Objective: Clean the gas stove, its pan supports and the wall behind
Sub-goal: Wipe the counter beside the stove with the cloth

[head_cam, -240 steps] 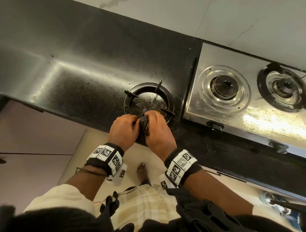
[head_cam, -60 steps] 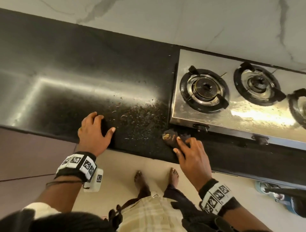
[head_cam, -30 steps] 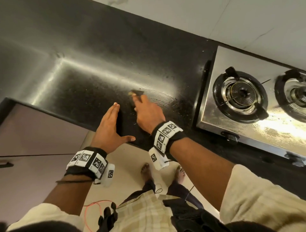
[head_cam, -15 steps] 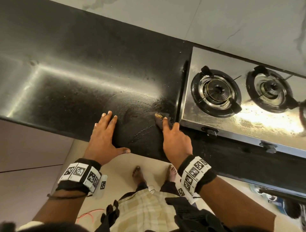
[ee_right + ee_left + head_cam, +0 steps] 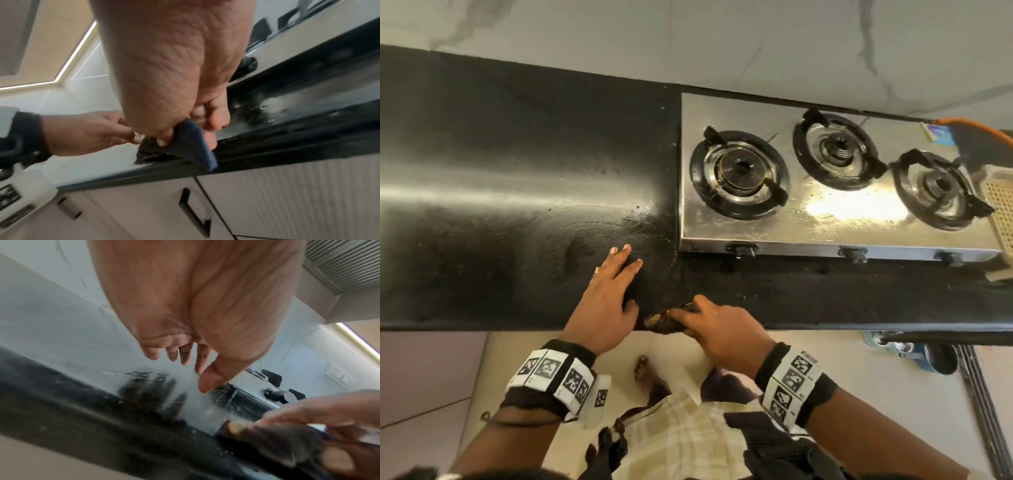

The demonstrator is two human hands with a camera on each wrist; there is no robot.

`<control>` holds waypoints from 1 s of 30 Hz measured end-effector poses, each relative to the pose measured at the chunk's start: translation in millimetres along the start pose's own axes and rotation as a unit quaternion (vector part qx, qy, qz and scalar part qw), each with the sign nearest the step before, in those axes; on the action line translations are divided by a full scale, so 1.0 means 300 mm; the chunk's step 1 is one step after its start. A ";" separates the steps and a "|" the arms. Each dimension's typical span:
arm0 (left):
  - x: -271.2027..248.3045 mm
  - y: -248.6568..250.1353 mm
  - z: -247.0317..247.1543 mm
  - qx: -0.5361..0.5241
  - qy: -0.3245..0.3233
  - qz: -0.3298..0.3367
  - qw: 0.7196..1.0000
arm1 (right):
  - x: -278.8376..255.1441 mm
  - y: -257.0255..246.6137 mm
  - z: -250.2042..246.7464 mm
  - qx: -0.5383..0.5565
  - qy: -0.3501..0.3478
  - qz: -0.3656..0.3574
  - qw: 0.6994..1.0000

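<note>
A steel three-burner gas stove [image 5: 835,219] stands at the right of the black countertop [image 5: 482,240], each burner ringed by a black pan support [image 5: 739,174]. The pale marble wall [image 5: 688,37] runs behind it. My right hand [image 5: 709,329] grips a dark scrub pad [image 5: 664,322] [image 5: 191,142] [image 5: 277,439] at the counter's front edge, left of the stove's front. My left hand [image 5: 609,294] [image 5: 185,356] lies just left of it over the wet counter, fingers straight and spread, holding nothing.
Three black knobs [image 5: 741,251] line the stove's front. An orange gas hose [image 5: 969,125] and a cream perforated item [image 5: 1001,205] sit at the far right. Grey cabinet fronts with black handles [image 5: 193,211] hang below the counter. My bare feet [image 5: 647,373] stand on the beige floor.
My right hand has dragged the pad from beside the stove's front corner back to the counter's front edge. My left hand shifted right, close beside it. The camera view swung right, showing the third burner.
</note>
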State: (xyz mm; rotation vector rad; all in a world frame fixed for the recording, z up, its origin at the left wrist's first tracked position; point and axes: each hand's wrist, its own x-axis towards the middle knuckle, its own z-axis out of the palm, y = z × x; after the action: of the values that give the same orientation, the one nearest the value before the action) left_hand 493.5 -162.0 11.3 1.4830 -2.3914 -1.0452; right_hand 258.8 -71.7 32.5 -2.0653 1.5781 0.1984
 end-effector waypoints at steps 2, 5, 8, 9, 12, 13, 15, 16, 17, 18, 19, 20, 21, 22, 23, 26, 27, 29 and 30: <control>0.020 0.034 0.007 -0.005 0.005 0.022 1.000 | -0.070 0.093 -0.021 0.039 0.067 0.066 0.995; 0.056 0.115 0.035 0.008 0.018 0.050 0.999 | -0.172 0.247 -0.040 0.110 0.192 0.163 0.961; 0.096 0.239 0.080 0.011 0.020 0.050 0.998 | -0.244 0.360 -0.059 0.174 0.226 0.177 0.942; 0.114 0.289 0.097 0.013 0.029 0.039 0.999 | -0.268 0.393 -0.073 0.192 0.236 0.173 0.937; 0.167 0.425 0.128 0.046 0.105 0.024 0.993 | -0.328 0.489 -0.118 0.230 0.278 0.145 0.921; 0.190 0.472 0.136 0.059 0.132 0.034 0.989 | -0.348 0.526 -0.134 0.241 0.294 0.137 0.915; 0.241 0.581 0.168 0.059 0.158 0.053 0.984 | -0.402 0.613 -0.168 0.257 0.323 0.124 0.902; 0.270 0.647 0.197 0.051 0.159 0.060 0.984 | -0.438 0.673 -0.188 0.263 0.333 0.117 0.898; 0.291 0.701 0.222 0.041 0.151 0.066 0.986 | -0.465 0.723 -0.205 0.267 0.338 0.109 0.896; 0.316 0.762 0.257 0.037 0.139 0.076 0.987 | -0.498 0.784 -0.220 0.266 0.345 0.104 0.894; 0.346 0.830 0.303 0.035 0.127 0.090 0.987 | -0.539 0.858 -0.237 0.262 0.359 0.104 0.890; 0.373 0.889 0.345 0.034 0.116 0.108 0.987 | -0.571 0.924 -0.250 0.256 0.382 0.110 0.881; 0.406 0.956 0.392 0.033 0.108 0.125 0.986 | -0.609 1.003 -0.263 0.252 0.412 0.119 0.868; 0.432 1.011 0.429 0.029 0.102 0.139 0.985 | -0.636 1.071 -0.275 0.251 0.439 0.127 0.853; 0.462 1.072 0.470 0.028 0.097 0.150 0.983 | -0.670 1.142 -0.290 0.251 0.461 0.138 0.840; 0.555 1.255 0.590 0.032 0.074 0.173 0.982 | -0.791 1.369 -0.336 0.245 0.480 0.190 0.821; 0.577 1.300 0.617 0.034 0.063 0.178 0.981 | -0.822 1.430 -0.352 0.243 0.487 0.213 0.811; 0.619 1.396 0.671 0.037 0.044 0.187 0.981 | -0.881 1.553 -0.388 0.229 0.510 0.262 0.786; 0.637 1.438 0.693 0.039 0.038 0.192 0.980 | -0.901 1.608 -0.402 0.217 0.515 0.287 0.778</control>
State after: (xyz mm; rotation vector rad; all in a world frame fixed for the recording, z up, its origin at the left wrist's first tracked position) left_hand -14.2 -102.6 79.1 0.9961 -2.5449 -0.7984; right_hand -297.0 13.8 95.3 -1.2424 2.5149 -1.1792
